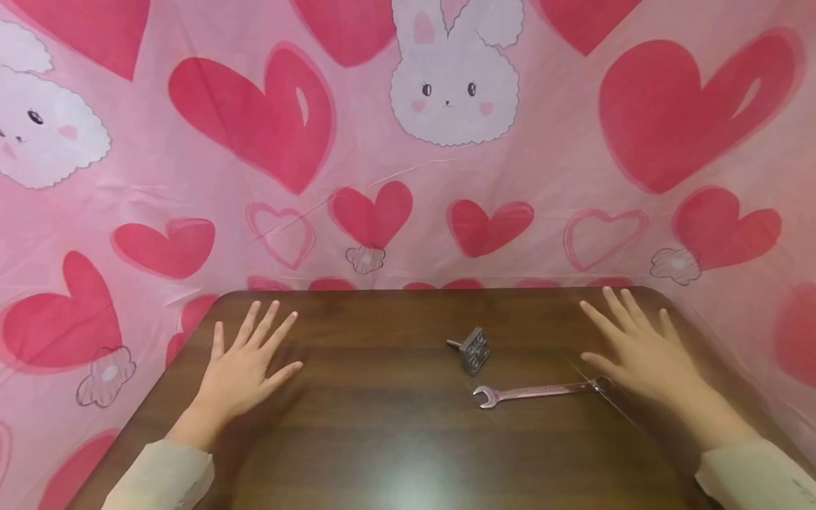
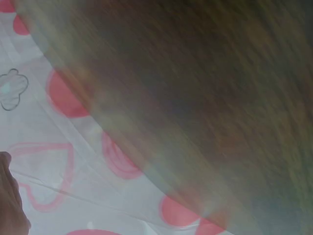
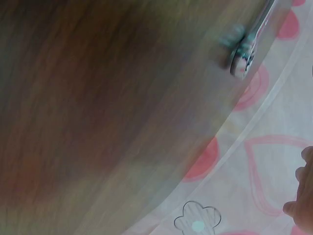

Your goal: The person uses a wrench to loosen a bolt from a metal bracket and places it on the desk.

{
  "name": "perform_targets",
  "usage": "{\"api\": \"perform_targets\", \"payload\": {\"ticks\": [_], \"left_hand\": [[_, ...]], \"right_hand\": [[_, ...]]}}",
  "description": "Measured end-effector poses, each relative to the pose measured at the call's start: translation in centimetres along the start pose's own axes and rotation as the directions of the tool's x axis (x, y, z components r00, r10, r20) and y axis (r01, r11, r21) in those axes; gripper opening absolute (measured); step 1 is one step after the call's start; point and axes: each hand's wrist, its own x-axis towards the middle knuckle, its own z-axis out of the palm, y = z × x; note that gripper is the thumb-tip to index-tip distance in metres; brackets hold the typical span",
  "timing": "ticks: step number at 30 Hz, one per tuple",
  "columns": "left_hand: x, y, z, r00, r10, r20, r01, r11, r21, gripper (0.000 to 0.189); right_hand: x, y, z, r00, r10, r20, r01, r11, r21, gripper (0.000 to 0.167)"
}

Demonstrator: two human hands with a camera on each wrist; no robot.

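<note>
l hand & r hand both spread, fingers straight & apart, palms down over the brown table, nothing in either. can't tell if palms touch the tabletop. wrench lies btwn the hands, much nearer r hand: ring end just by r thumb, forked end pointing twd l hand. r wrist cam gets the ring end too, w/ r fingers apart from it; l wrist cam only has a sliver of l hand. gray metal block w/ a thin pin also btwn hands, closer to r, just beyond the wrench's forked end; pin sticks out on l hand's side. light sleeves at both wrists. pink cloth w/ red hearts & white bunnies hangs past the fingertips.
</note>
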Motion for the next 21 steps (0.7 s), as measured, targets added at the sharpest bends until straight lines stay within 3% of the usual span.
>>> {"api": "perform_targets", "payload": {"ticks": [14, 21], "left_hand": [[1.1, 3.0, -0.2, 0.993, 0.113, -0.021, -0.113, 0.993, -0.022, 0.083], [2.0, 4.7, -0.1, 0.985, 0.171, 0.0, -0.171, 0.985, -0.013, 0.08]], "right_hand": [[0.2, -2.5, 1.4, 0.986, -0.166, -0.024, 0.165, 0.986, -0.021, 0.089], [0.3, -3.7, 1.7, 0.976, -0.219, -0.009, 0.219, 0.976, -0.008, 0.082]]}}
